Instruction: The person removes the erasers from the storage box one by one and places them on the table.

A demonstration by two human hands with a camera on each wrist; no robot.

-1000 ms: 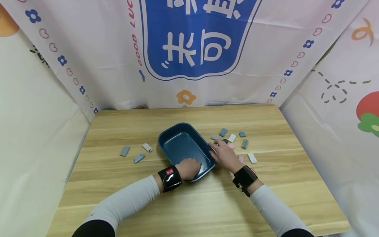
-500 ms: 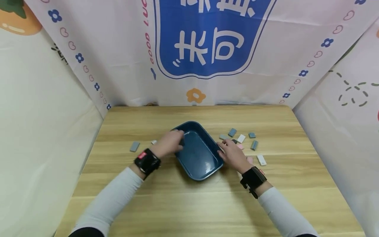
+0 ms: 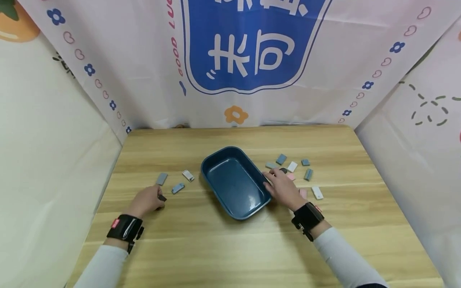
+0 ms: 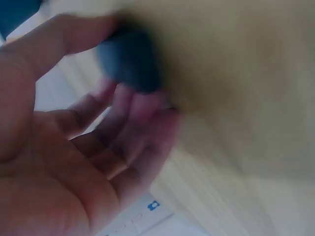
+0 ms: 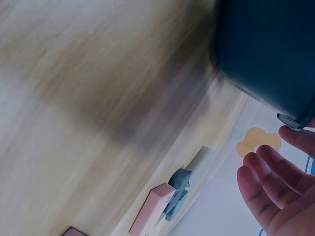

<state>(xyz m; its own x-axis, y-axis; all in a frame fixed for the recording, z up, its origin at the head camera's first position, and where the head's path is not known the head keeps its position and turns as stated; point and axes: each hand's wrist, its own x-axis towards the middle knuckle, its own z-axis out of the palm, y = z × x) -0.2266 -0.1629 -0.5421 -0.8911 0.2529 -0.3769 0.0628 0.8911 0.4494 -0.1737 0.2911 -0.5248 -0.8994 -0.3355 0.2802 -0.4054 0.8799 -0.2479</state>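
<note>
My left hand (image 3: 145, 201) is low over the left of the table, pinching a small dark block (image 3: 161, 198) between thumb and fingers. The left wrist view shows the dark block (image 4: 130, 59) blurred at the fingertips. A deep blue rectangular tray (image 3: 233, 185) sits mid-table, with nothing visible inside. Against its right rim rests my right hand (image 3: 284, 190). In the right wrist view, the loosely extended fingers (image 5: 283, 177) touch the tray's rim. Beside the left hand lie a grey-blue block (image 3: 162, 179), a light blue block (image 3: 178, 188) and a white block (image 3: 188, 175).
Several small blocks lie scattered right of the tray, including a white block (image 3: 317, 193), a pink block (image 3: 303, 194) and a blue block (image 3: 308, 175). The wooden table (image 3: 230, 252) meets a printed cloth (image 3: 158, 100) at its back edge.
My left hand has come out of the tray and moved left across the table, with the dark block now showing in it. The right hand stays at the tray's rim.
</note>
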